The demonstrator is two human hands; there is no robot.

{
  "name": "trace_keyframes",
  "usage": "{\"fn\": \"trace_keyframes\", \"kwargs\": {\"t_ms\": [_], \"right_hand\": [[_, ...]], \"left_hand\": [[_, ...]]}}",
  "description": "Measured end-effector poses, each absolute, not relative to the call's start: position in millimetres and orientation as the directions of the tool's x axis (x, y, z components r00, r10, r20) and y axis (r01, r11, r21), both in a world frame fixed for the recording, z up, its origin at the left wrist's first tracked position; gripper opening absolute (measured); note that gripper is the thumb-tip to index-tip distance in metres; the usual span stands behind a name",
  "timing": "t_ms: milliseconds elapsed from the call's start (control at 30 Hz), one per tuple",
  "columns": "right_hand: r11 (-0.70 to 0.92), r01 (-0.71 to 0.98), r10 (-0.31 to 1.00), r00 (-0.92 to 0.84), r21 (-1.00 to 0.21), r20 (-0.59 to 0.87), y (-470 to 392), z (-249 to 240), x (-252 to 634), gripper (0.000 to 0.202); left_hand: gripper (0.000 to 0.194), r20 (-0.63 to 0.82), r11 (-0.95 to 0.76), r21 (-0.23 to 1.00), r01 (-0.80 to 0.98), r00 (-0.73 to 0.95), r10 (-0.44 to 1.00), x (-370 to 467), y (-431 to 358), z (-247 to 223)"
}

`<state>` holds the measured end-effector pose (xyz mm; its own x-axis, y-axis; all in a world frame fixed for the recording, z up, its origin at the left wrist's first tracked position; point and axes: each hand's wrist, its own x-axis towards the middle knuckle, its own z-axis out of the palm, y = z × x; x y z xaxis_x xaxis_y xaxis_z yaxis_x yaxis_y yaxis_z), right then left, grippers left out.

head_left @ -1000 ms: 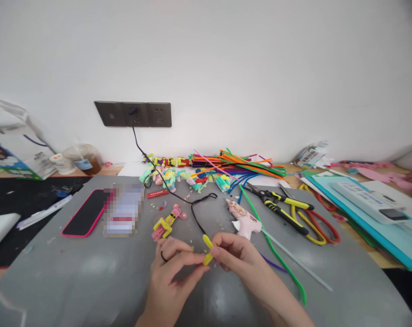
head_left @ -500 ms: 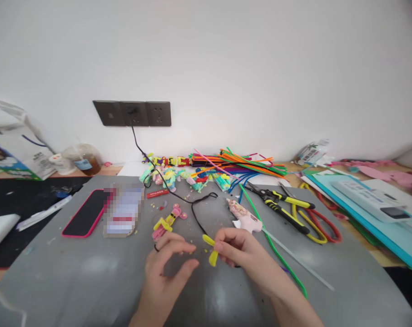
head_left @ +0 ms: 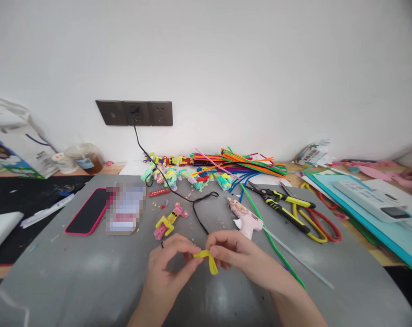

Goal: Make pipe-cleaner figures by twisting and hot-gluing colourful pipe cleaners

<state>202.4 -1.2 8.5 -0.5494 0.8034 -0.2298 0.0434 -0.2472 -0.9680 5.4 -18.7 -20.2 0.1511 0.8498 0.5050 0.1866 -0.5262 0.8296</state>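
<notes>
A short, bent yellow pipe cleaner [head_left: 212, 264] is held between my two hands above the grey mat. My left hand [head_left: 169, 265] pinches its left end between thumb and forefinger. Its other part hangs downward from my right hand [head_left: 238, 252], whose thumb and fingers are closed on it near the bend. Just beyond my left hand lies a small pink and yellow pipe-cleaner figure [head_left: 170, 221] with round ears. Past my right hand rests a pale pink glue gun [head_left: 248, 220], with a clear glue stick [head_left: 301, 259] sticking out of its back.
Yellow-black pliers [head_left: 284, 209] and red-yellow scissors [head_left: 323, 227] lie right. A green pipe cleaner [head_left: 277, 247] runs beside the glue gun. Bundled pipe cleaners [head_left: 253, 163] lie by the wall. Two phones, one pink-edged [head_left: 90, 211], are left. A black cord [head_left: 165, 177] crosses the mat.
My left hand has moved right and closed on the yellow pipe cleaner's left end. My right hand has shifted slightly left and down, still gripping it.
</notes>
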Motion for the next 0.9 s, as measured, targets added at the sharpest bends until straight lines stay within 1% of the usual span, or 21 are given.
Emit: {"fn": "trace_keyframes", "kwargs": {"t_ms": [133, 233, 400, 533, 700, 900], "right_hand": [[-0.234, 0.011, 0.84, -0.5, -0.972, -0.208, -3.0, 5.0, 201.8, 0.046], [-0.265, 0.007, 0.83, -0.507, -0.964, -0.232, -4.1, 6.5, 199.6, 0.042], [-0.285, 0.001, 0.828, -0.505, -0.959, -0.246, -4.8, 9.4, 196.6, 0.042], [-0.273, -0.017, 0.833, -0.505, -0.962, -0.228, -4.5, 9.0, 196.7, 0.041], [-0.294, 0.002, 0.832, -0.493, -0.956, -0.257, -4.1, 8.9, 195.3, 0.042], [-0.289, -0.001, 0.828, -0.502, -0.957, -0.25, -5.7, 7.1, 194.1, 0.04]], "left_hand": [[0.011, 0.58, -0.581, 0.765, 0.277, 0.097, 0.809, 5.2, -19.5, -22.3], [0.013, 0.601, -0.596, 0.739, 0.313, 0.091, 0.794, 5.4, -20.0, -24.5], [0.013, 0.625, -0.609, 0.705, 0.363, 0.089, 0.776, 6.0, -21.9, -23.9], [0.013, 0.638, -0.613, 0.687, 0.39, 0.079, 0.766, 7.0, -23.2, -21.1], [0.013, 0.644, -0.604, 0.673, 0.426, 0.063, 0.762, 7.2, -24.0, -22.5], [0.011, 0.645, -0.595, 0.668, 0.447, 0.05, 0.762, 8.0, -25.2, -23.5]]}}
